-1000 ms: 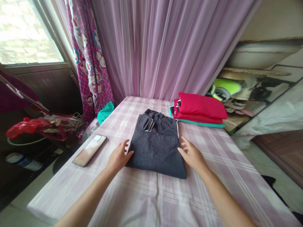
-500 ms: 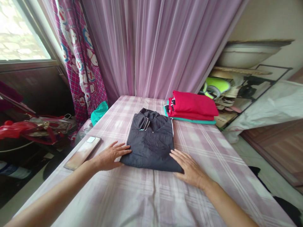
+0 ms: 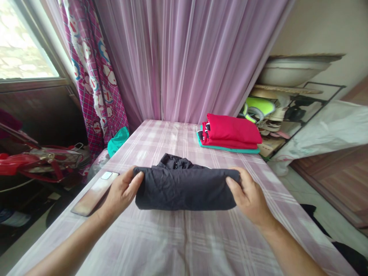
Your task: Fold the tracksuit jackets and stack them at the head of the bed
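A folded black jacket (image 3: 185,189) is held up by its near part, between my two hands over the table. My left hand (image 3: 123,188) pinches its left corner, thumb on the near side. At the opposite corner my right hand (image 3: 248,195) grips the cloth in the same way, fingers behind it. The jacket's collar (image 3: 174,161) shows behind the raised fold. The lower part of the garment behind this fold is hidden.
A plaid cloth covers the table (image 3: 184,245). Folded red clothing (image 3: 234,130) lies on a teal piece (image 3: 230,148) at the back right. A phone (image 3: 94,193) rests near the left edge. Purple curtains (image 3: 184,57) hang behind; a shoe rack (image 3: 299,99) stands at right.
Both hands lay flat with fingers spread at the jacket's sides; now they grip its corners. The near part of the jacket has been lifted and folded up, covering most of the rest.
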